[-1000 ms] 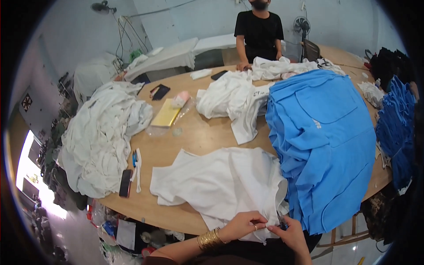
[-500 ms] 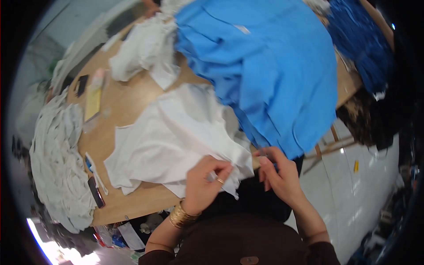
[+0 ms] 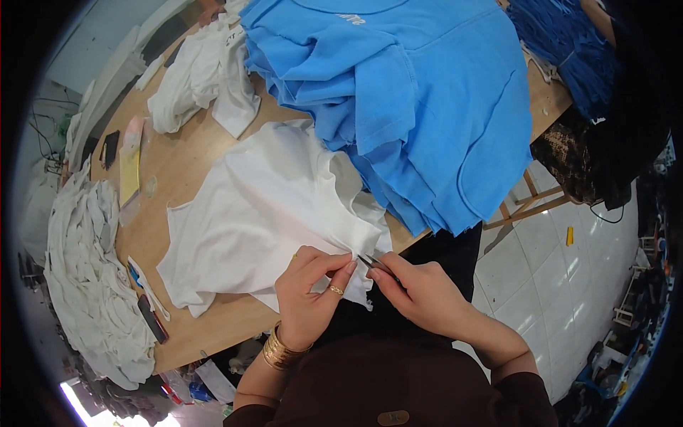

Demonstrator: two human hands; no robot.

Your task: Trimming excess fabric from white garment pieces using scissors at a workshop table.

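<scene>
A white fabric garment (image 3: 242, 220) lies spread over the near part of the table, its gathered edge hanging toward me. My left hand (image 3: 309, 285), with a ring and a gold bracelet, pinches that edge between thumb and fingertips. Close beside it, my right hand (image 3: 420, 288) is closed round small dark thread snips (image 3: 371, 263). Their pointed tips touch or nearly touch the white cloth by my left fingertips. Most of the tool is hidden in my right palm.
Beyond the garment a large pile of blue garments (image 3: 455, 107) covers the table (image 3: 206, 160). White cloth heaps (image 3: 82, 277) lie at the left and far left (image 3: 196, 78). A phone (image 3: 153, 319) rests near the left edge. At the far right another person sits by dark blue bundles (image 3: 562, 50).
My right hand has moved left to the white cloth, bringing the snips' tips beside my left fingers. My left hand has shifted slightly left, still pinching the edge.
</scene>
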